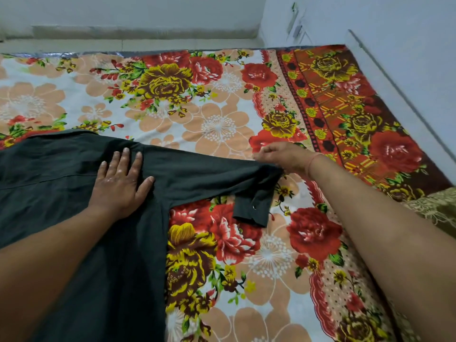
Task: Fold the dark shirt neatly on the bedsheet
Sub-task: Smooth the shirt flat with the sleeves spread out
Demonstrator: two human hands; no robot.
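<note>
The dark shirt lies spread on the floral bedsheet, filling the left half of the view. Its right sleeve stretches out to the right, with the cuff end folded back and hanging toward me. My left hand rests flat, fingers spread, on the shirt near the shoulder. My right hand pinches the sleeve at its far right bend, fingers closed on the cloth's edge.
The bed's far edge meets a pale wall with a ledge. A wall also runs along the bed's right side. A patterned olive cloth shows at the right edge. Bare bedsheet lies beyond and right of the shirt.
</note>
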